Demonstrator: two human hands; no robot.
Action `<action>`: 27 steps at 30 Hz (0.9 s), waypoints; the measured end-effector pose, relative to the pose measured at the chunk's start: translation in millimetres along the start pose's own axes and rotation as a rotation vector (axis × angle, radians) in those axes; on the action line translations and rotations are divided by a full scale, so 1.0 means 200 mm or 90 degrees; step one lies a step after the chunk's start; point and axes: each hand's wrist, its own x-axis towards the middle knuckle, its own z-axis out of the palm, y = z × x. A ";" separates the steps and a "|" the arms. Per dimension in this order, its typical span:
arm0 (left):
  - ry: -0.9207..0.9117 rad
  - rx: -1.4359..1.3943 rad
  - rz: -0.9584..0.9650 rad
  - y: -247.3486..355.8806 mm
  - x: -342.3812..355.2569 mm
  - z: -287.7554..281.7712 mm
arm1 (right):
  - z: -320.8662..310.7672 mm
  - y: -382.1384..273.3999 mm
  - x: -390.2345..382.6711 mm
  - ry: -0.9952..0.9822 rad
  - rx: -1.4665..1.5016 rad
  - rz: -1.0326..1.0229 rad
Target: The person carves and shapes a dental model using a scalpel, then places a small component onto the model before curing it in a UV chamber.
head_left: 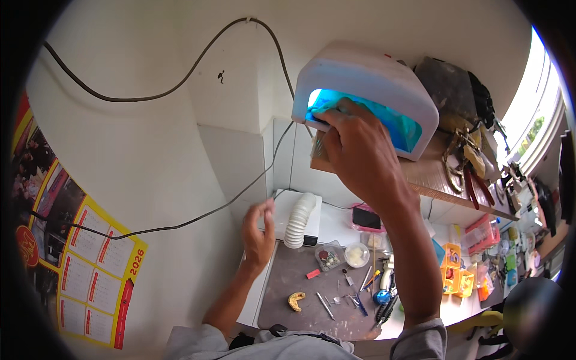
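A person in grey sleeves leans over a cluttered workbench. Nearest to them lies a dark grey rectangular work mat (pixel 300 294), scratched and spotted, carrying a small yellow curved dental piece (pixel 296 300), a thin metal hand tool (pixel 326 306), a small pink block (pixel 312 273) and a clear plastic box of small parts (pixel 329 256). Just right of the box sits a round clear dish with a pale lump inside (pixel 357 254), and at the mat's right edge a blue-and-black handpiece (pixel 383 297) rests among other slim tools.

The left hand (pixel 258 231) hangs open above the mat's far left corner, fingers loosely spread, holding nothing and touching nothing. Just beyond it a white ribbed flexible hose (pixel 298 219) curves up from a flat white box (pixel 294 217) against the wall. To the right stand orange plastic compartment trays (pixel 454 273) and a pink-rimmed dark pad (pixel 366 218).

Farther up, the right hand (pixel 354 147) reaches to the mouth of a white domed curing lamp box glowing blue inside (pixel 366 90), which sits on a brown wooden shelf (pixel 444 183). The fingers are curled at the lower lip of the opening; whether they pinch anything there cannot be told. Pliers and dark tools (pixel 471 174) crowd the shelf's right end. A black cable (pixel 180 84) loops across the white wall behind, and a yellow-and-red wall calendar (pixel 90 264) hangs at far left.
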 end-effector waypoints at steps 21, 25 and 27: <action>0.112 0.055 0.357 0.65 0.75 0.04 | -0.04 0.00 -0.02 -0.025 -0.068 -0.089; 0.104 0.183 0.411 0.65 0.74 0.03 | -0.01 0.00 -0.03 -0.010 -0.036 -0.055; 0.081 0.279 0.431 0.70 0.73 -0.04 | 0.01 -0.01 -0.02 -0.013 -0.033 -0.027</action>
